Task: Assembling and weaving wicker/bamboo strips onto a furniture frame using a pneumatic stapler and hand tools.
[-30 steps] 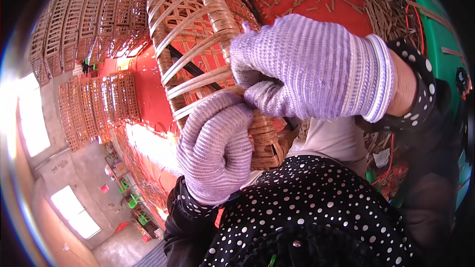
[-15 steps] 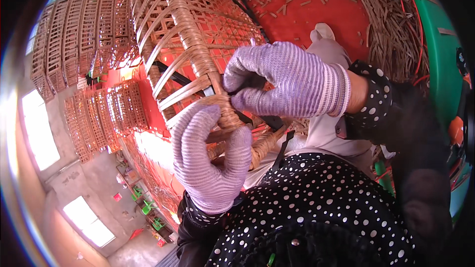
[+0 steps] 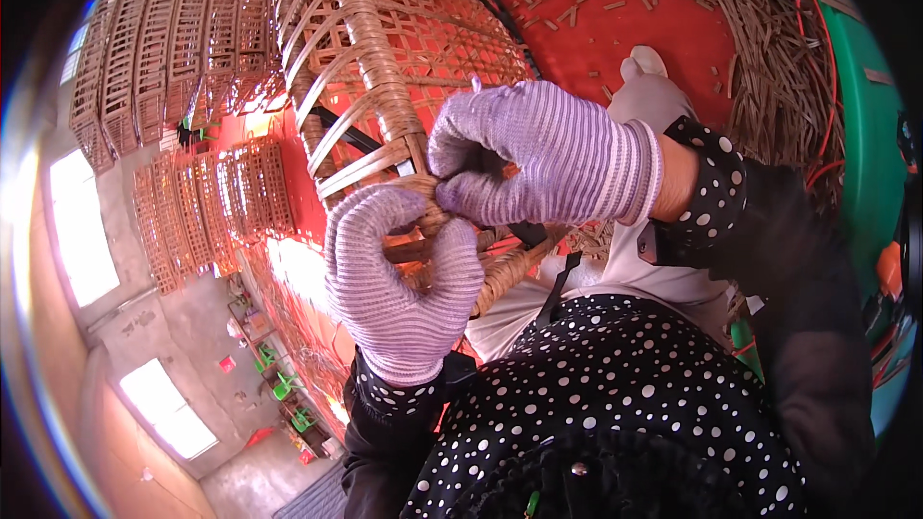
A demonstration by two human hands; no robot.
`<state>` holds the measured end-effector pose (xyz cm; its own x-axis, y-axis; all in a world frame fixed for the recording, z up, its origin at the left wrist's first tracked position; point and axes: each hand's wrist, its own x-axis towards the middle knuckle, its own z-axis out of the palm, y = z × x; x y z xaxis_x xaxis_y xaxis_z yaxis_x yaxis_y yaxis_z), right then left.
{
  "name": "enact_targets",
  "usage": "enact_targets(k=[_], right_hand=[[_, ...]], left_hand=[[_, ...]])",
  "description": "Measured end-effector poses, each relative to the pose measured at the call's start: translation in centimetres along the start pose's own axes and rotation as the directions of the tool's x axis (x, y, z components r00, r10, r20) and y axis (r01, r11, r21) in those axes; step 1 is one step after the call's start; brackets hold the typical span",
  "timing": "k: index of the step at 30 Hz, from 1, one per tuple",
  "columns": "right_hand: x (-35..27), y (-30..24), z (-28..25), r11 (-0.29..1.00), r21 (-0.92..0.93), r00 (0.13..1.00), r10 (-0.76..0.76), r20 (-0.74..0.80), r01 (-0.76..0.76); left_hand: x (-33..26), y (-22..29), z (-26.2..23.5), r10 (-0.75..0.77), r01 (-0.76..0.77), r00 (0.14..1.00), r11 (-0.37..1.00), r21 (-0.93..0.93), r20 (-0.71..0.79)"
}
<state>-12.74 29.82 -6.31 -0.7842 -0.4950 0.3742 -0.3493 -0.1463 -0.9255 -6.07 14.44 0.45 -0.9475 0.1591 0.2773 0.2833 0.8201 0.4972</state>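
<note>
A woven wicker frame (image 3: 373, 58) leans up in front of me, its long edge bar wound tightly with flat, shiny brown strips. My left hand (image 3: 399, 288), in a striped purple-and-white knit glove, curls thumb and fingers round the lower end of that wrapped bar. On the other side, my right hand (image 3: 553, 154), gloved alike, pinches thumb and forefinger against the bar near its corner. Whatever lies between those right fingertips is hidden. The two hands' fingertips nearly meet. Pale strips (image 3: 365, 168) run from the bar to the frame's left side, with a dark rod behind them.
Stacked woven panels (image 3: 173, 48) stand at the far left, with a second stack (image 3: 216, 211) below. A heap of cut cane strips (image 3: 784, 86) lies at right beside a green plastic edge (image 3: 851, 58). Loose scraps cover the red floor (image 3: 663, 34).
Both hands stay at the bar's lower end, the left fingertips now drawn closer to the right ones. The view has shifted slightly, moving the frame and background a little rightward.
</note>
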Motion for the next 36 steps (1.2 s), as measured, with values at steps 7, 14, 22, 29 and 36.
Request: enact_targets(k=[7,14,22,29,36], right_hand=[[1.0,0.0,0.2,0.99,-0.133,0.999,-0.041,0.022,0.043],[0.4,1.4,0.0,0.988,0.153,1.0,-0.015,0.006,0.014],[-0.4,2.5,1.2,0.825,0.545,0.982,0.19,-0.013,-0.153],[-1.0,3.1,2.4,0.907,0.419,0.981,0.049,-0.187,0.035],[-1.5,2.4,2.5,0.969,0.228,0.983,-0.053,-0.174,0.092]], left_hand=[[0.2,-0.3,-0.1,0.009,-0.008,1.0,1.0,-0.025,0.025],[-0.3,0.2,0.3,0.005,-0.005,1.0,1.0,-0.021,-0.027],[0.4,0.6,0.0,0.153,-0.154,0.988,0.98,0.126,0.02],[0.8,0.8,-0.3,0.184,-0.195,0.978,0.975,0.11,0.098],[0.4,0.1,-0.2,0.207,-0.21,0.978,0.975,0.076,0.036]])
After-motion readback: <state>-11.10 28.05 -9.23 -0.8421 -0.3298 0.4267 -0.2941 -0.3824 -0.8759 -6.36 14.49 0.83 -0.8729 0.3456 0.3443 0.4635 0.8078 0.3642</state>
